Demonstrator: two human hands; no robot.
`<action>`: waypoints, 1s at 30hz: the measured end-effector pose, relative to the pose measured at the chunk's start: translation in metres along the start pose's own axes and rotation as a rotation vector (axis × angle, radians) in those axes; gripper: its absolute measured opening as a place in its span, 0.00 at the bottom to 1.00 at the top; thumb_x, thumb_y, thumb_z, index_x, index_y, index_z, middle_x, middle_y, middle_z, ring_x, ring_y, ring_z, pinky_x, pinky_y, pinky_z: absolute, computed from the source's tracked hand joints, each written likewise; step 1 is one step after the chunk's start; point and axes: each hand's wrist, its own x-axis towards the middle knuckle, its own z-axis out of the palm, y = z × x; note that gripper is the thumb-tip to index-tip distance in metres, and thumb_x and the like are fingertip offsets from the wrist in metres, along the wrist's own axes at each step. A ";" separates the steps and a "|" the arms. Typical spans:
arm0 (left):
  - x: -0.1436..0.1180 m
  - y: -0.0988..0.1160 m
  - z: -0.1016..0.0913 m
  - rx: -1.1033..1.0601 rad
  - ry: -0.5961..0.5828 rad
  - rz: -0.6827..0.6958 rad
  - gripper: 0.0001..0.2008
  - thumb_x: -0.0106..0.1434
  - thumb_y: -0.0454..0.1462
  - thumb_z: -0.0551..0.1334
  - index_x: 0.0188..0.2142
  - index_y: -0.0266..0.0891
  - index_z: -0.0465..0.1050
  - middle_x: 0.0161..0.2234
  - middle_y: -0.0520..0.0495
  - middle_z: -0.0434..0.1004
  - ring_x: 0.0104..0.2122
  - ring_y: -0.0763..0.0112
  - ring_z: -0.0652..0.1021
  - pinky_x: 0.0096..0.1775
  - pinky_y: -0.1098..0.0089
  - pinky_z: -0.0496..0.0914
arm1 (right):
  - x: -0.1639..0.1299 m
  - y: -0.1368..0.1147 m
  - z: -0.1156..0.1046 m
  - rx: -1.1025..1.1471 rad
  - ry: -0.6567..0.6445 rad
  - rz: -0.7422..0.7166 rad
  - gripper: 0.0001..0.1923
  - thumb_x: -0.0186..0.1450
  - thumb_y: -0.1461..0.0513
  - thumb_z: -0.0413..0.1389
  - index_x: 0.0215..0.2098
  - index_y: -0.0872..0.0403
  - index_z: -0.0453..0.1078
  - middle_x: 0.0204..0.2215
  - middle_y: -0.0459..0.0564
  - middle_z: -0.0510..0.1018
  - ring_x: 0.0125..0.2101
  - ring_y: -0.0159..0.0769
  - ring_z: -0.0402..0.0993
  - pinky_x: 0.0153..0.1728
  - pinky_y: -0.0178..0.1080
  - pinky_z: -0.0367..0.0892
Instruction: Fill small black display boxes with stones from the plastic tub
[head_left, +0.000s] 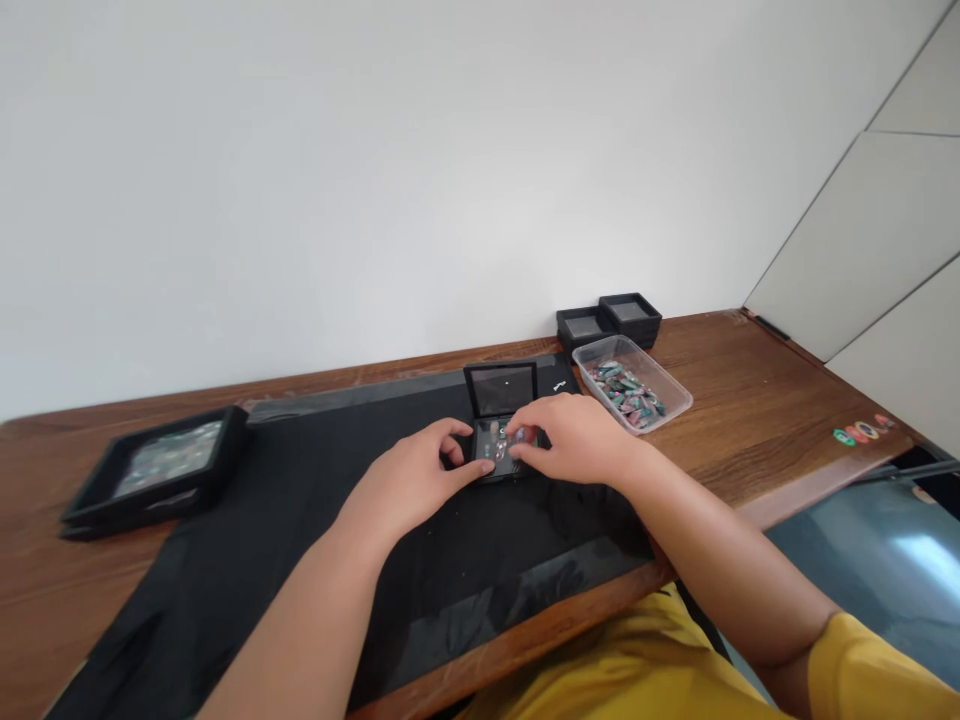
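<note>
A small black case (489,476) lies on the dark mat with its windowed lid (504,390) raised at the back. Inside are several small shiny pieces (500,450), some clear and some coloured. My left hand (412,475) is at the case's left side, thumb on the front corner and fingers curled by the edge, holding it. Over the right half of the case, my right hand (574,437) reaches in with thumb and fingertips drawn together. Whatever lies between those fingertips is too small and partly hidden to name.
Right of the case, a clear plastic tub (671,395) contains shiny elongated teal and pink pieces (630,390). Black cases (630,325) are stacked behind it against the wall. At left sits a black tray (97,500) with glittery contents. A black mat (300,540) covers the wooden table (720,400).
</note>
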 end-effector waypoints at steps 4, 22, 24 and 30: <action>0.000 0.002 0.002 -0.014 0.043 -0.006 0.21 0.52 0.55 0.65 0.39 0.45 0.75 0.32 0.52 0.78 0.30 0.64 0.77 0.30 0.68 0.65 | -0.001 0.007 -0.009 0.037 0.136 -0.017 0.09 0.66 0.61 0.63 0.45 0.51 0.80 0.35 0.46 0.85 0.37 0.36 0.79 0.38 0.36 0.63; -0.005 0.008 -0.003 0.126 -0.003 0.121 0.22 0.60 0.54 0.58 0.44 0.49 0.84 0.30 0.50 0.78 0.26 0.64 0.75 0.30 0.67 0.63 | -0.004 0.078 -0.052 -0.015 0.410 0.592 0.15 0.62 0.60 0.66 0.47 0.52 0.77 0.36 0.48 0.82 0.37 0.38 0.76 0.35 0.38 0.63; -0.006 0.008 -0.003 0.148 -0.012 0.155 0.22 0.61 0.53 0.57 0.45 0.49 0.84 0.29 0.50 0.78 0.26 0.64 0.75 0.29 0.67 0.63 | -0.003 0.082 -0.052 -0.020 0.356 0.630 0.16 0.61 0.59 0.67 0.47 0.52 0.77 0.37 0.48 0.82 0.37 0.38 0.76 0.36 0.39 0.64; -0.006 0.008 -0.003 0.160 -0.001 0.202 0.21 0.63 0.52 0.56 0.46 0.49 0.83 0.29 0.50 0.77 0.27 0.64 0.75 0.30 0.68 0.64 | 0.000 0.090 -0.048 -0.079 0.132 0.739 0.14 0.61 0.60 0.67 0.45 0.52 0.80 0.39 0.52 0.84 0.39 0.39 0.79 0.39 0.38 0.69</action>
